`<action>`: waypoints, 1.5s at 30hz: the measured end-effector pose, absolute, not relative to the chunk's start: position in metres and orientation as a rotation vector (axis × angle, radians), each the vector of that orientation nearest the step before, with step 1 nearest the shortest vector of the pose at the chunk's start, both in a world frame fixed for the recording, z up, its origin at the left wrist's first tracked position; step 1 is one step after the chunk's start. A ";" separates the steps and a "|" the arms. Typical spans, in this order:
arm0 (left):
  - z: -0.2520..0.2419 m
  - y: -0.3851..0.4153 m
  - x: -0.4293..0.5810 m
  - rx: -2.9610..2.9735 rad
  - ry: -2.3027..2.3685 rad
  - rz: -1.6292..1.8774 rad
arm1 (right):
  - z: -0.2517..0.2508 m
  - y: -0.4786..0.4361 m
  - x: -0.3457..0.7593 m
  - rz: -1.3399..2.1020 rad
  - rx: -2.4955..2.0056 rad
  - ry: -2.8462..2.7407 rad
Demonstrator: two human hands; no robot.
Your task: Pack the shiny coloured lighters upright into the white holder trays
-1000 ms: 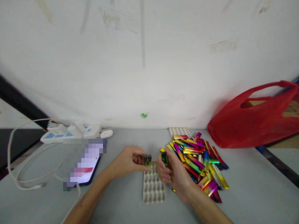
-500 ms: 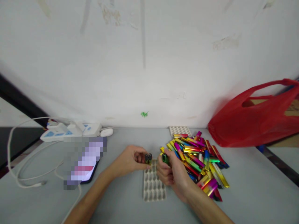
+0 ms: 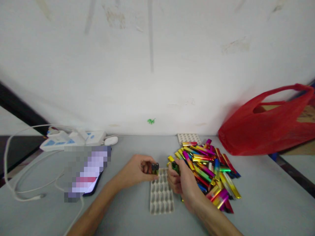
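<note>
Two small black-topped cylinders (image 3: 155, 168) with yellowish lower parts stand side by side in my left hand (image 3: 139, 168), pinched between thumb and fingers. They sit over the far left corner of a pale tray (image 3: 161, 191) with rows of hollows. My right hand (image 3: 180, 178) is closed around a small dark green and black piece (image 3: 175, 167), its thumb along the top. Fingers hide most of that piece. Just right of this hand lies a heap of shiny, multicoloured metallic tubes (image 3: 204, 165), partly covered by the hand and forearm.
A second pale tray (image 3: 189, 138) lies by the wall behind the heap. A red plastic bag (image 3: 261, 131) stands at the back right. On the left are a phone (image 3: 92, 173), a white power strip (image 3: 71, 141), a white mouse-like object (image 3: 111, 140) and loose cables (image 3: 27, 198).
The view has shifted slightly. My right hand has turned a little around the dark green piece. My left hand keeps the same pinch on the two cylinders.
</note>
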State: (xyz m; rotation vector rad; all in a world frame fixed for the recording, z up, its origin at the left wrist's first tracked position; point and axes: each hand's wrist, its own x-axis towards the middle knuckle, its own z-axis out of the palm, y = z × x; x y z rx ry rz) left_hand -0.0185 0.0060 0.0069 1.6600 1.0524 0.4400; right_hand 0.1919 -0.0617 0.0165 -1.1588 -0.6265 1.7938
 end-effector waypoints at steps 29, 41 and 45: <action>0.008 0.005 -0.017 1.735 1.034 0.455 | 0.022 -0.063 0.197 0.989 -1.136 -1.440; 0.008 0.003 -0.015 1.763 1.010 0.476 | 0.026 -0.072 0.191 0.872 -1.183 -1.646; 0.009 0.002 -0.012 1.782 0.987 0.487 | 0.028 -0.068 0.198 0.754 -1.255 -1.640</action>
